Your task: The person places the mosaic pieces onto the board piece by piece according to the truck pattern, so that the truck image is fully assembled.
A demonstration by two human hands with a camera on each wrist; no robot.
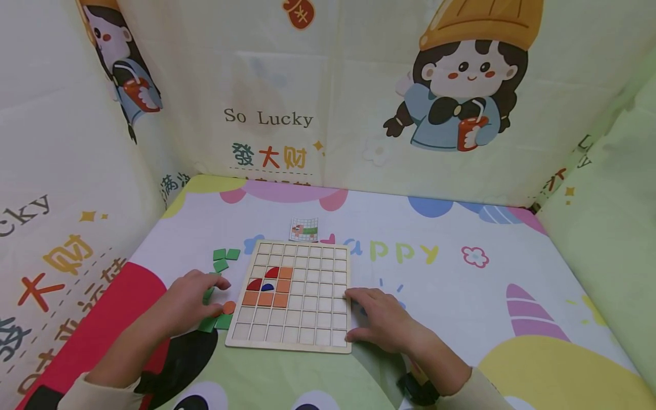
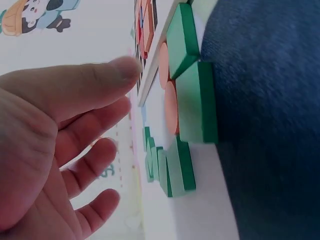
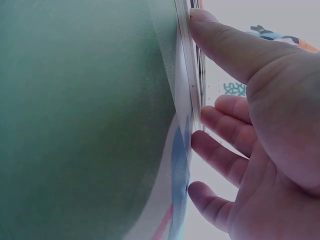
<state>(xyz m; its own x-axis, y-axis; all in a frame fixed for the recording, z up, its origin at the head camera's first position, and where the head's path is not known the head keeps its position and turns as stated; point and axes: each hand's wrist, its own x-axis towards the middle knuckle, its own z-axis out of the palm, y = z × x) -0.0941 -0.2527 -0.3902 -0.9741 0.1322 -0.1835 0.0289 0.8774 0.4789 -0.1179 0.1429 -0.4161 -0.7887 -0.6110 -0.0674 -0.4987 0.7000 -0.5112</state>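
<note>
A wooden grid board [image 1: 318,319] lies on the table. Its left part holds several orange square tiles [image 1: 265,299], two red curved pieces [image 1: 272,273] and a dark blue half-round piece [image 1: 267,287]. Left of the board, my left hand [image 1: 187,299] hovers over loose green tiles [image 1: 223,322] and an orange disc [image 1: 229,307], holding nothing. The left wrist view shows two orange discs [image 2: 171,107] beside thick green blocks [image 2: 195,105], below the thumb. My right hand [image 1: 384,322] rests its fingertips at the board's right edge, thumb and fingers spread apart.
A small picture card [image 1: 304,229] with a gridded green and orange figure lies just behind the board. More green tiles [image 1: 220,265] lie at its upper left. Printed cloth walls [image 1: 353,85] close off the back and sides of the patterned table.
</note>
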